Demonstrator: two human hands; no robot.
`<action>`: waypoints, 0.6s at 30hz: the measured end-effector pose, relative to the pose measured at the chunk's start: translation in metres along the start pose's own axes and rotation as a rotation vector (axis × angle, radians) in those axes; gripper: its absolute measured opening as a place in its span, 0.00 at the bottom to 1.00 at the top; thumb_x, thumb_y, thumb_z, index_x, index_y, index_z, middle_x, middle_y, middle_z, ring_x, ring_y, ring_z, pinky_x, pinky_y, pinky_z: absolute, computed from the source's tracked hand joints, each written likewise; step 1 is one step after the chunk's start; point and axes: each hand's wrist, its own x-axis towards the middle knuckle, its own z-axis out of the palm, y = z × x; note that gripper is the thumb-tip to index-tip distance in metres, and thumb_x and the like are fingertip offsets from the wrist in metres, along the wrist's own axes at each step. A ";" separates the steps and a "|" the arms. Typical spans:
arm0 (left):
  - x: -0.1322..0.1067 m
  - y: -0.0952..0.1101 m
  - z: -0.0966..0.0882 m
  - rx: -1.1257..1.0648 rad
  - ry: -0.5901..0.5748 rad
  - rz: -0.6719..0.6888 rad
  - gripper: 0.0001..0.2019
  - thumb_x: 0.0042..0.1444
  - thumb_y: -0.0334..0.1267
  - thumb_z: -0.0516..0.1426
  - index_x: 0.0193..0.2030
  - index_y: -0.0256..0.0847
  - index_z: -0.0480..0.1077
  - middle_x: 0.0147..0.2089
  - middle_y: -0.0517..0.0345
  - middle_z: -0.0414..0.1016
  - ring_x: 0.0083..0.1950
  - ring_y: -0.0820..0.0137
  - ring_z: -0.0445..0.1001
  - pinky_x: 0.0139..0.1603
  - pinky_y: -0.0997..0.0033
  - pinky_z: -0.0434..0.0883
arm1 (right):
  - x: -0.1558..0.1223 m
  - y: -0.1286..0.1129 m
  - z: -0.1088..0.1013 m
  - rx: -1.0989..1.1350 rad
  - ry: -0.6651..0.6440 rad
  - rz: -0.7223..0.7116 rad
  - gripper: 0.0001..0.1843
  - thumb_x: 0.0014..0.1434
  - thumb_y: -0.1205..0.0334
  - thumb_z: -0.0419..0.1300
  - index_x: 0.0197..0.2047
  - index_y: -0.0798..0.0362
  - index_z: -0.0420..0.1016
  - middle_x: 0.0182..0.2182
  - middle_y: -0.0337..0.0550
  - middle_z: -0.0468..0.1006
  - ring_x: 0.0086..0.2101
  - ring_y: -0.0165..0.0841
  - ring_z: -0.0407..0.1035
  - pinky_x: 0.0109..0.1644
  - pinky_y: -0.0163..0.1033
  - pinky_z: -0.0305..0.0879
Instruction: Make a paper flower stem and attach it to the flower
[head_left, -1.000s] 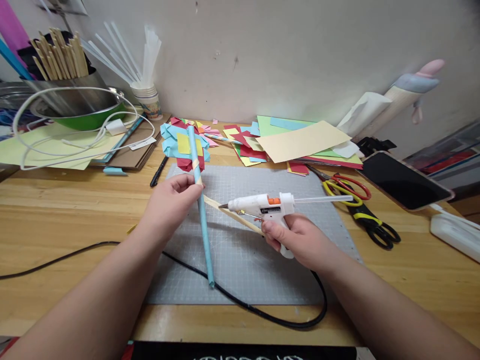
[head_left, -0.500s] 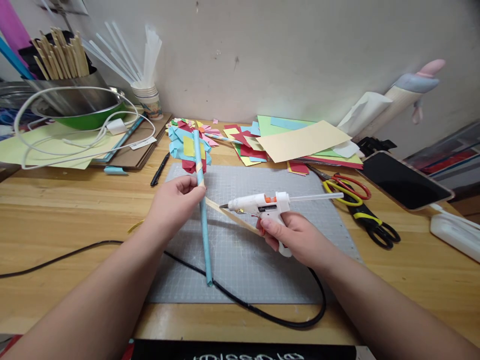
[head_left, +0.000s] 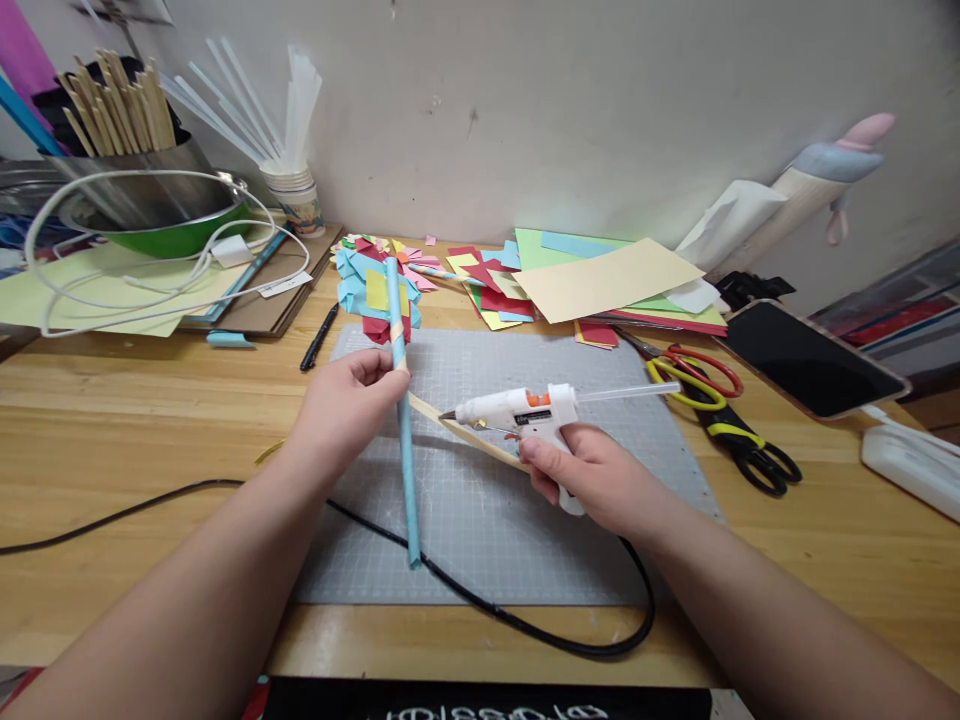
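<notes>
My left hand (head_left: 358, 405) pinches a light-blue paper tube (head_left: 407, 455) that stands nearly lengthwise over the grey cutting mat (head_left: 517, 560). A blue, red and yellow paper flower (head_left: 375, 292) is at the tube's far end. From the pinch a narrow cream paper strip (head_left: 480, 445) slants toward my right hand; part of it wraps the tube. My right hand (head_left: 574, 465) is closed around the handle of a white hot glue gun (head_left: 517, 408). Its nozzle meets or nearly meets the strip. A clear glue stick (head_left: 626, 393) juts from the gun's back.
Scissors (head_left: 720, 420) and a phone (head_left: 817, 360) lie at the right. Coloured paper sheets (head_left: 607, 285) are stacked by the wall. A black cord (head_left: 517, 615) loops across the mat. Cups of straws (head_left: 300, 200), a pen (head_left: 319, 338) and a green bowl (head_left: 180, 235) are at the left.
The glue gun's nozzle stays by the strip, which now bows slightly more. The tube's near end has shifted a little to the left; both hands keep their grip.
</notes>
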 end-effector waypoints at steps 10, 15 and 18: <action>0.001 -0.001 0.002 0.016 -0.011 0.014 0.09 0.46 0.42 0.57 0.23 0.40 0.66 0.22 0.64 0.60 0.25 0.74 0.56 0.25 0.74 0.54 | 0.002 0.001 0.002 -0.011 0.021 -0.009 0.25 0.60 0.42 0.50 0.20 0.51 0.62 0.16 0.34 0.62 0.18 0.26 0.57 0.22 0.34 0.53; 0.000 0.001 0.000 0.015 0.002 0.004 0.08 0.47 0.42 0.57 0.26 0.40 0.70 0.23 0.64 0.62 0.26 0.74 0.58 0.27 0.73 0.55 | 0.001 -0.001 0.001 -0.018 0.015 -0.019 0.24 0.60 0.43 0.49 0.21 0.51 0.61 0.16 0.34 0.61 0.19 0.26 0.57 0.23 0.34 0.53; 0.000 0.001 -0.001 0.024 0.020 0.007 0.08 0.46 0.42 0.57 0.27 0.40 0.70 0.24 0.64 0.63 0.27 0.73 0.59 0.29 0.73 0.56 | 0.000 -0.002 0.000 -0.049 0.029 -0.011 0.24 0.60 0.43 0.49 0.21 0.51 0.61 0.17 0.34 0.62 0.19 0.27 0.58 0.24 0.34 0.54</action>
